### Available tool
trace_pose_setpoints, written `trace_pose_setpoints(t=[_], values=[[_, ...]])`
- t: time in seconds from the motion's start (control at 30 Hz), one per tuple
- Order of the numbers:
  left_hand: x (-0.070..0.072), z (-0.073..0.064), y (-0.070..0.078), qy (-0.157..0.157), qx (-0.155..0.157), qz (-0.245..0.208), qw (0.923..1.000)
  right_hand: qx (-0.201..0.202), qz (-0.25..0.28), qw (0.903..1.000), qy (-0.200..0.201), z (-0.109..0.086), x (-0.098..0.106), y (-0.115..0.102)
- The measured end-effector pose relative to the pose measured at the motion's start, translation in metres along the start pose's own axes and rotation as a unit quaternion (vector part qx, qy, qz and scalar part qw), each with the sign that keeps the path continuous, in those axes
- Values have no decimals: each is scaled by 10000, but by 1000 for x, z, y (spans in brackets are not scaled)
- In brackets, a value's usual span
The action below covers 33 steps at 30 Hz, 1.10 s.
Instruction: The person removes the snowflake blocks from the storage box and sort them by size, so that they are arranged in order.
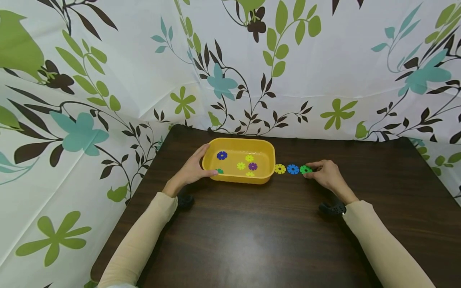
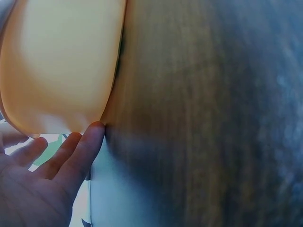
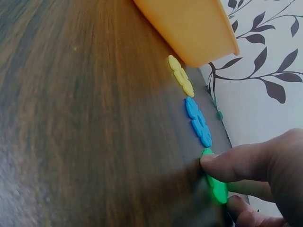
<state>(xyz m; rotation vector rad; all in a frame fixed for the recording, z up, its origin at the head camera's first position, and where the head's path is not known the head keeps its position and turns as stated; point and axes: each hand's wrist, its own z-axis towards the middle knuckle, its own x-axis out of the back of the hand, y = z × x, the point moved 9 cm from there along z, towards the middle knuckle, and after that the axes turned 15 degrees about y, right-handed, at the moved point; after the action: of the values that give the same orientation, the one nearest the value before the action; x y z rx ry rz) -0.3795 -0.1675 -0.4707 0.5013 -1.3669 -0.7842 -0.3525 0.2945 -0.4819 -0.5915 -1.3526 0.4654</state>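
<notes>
A yellow plastic tub (image 1: 239, 179) stands at the far side of the table, gripped at its left end by my left hand (image 1: 192, 166). Inside it lie several flower-shaped discs, among them a dark blue disc (image 1: 219, 157) and a purple disc (image 1: 250, 168). Right of the tub, a yellow disc (image 1: 277, 169) and a blue disc (image 1: 290, 171) lie flat in a row. At the row's right end my right hand (image 1: 327, 176) pinches a green disc (image 3: 218, 189) between thumb and fingers, down at the tabletop. The left wrist view shows fingertips against the tub's end wall (image 2: 57, 113).
The dark wooden table (image 1: 237, 236) stretches in front of the tub and to both sides. A patterned white cloth (image 1: 230, 108) hangs behind the table's back edge and along its left. Dark bands (image 1: 333, 209) are on both wrists.
</notes>
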Motion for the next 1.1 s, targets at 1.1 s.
trace_pose_setpoints(t=[1.1], values=[[1,1,0,-5,23,-104,9999,1547,254,9864,488,2,2,-114]])
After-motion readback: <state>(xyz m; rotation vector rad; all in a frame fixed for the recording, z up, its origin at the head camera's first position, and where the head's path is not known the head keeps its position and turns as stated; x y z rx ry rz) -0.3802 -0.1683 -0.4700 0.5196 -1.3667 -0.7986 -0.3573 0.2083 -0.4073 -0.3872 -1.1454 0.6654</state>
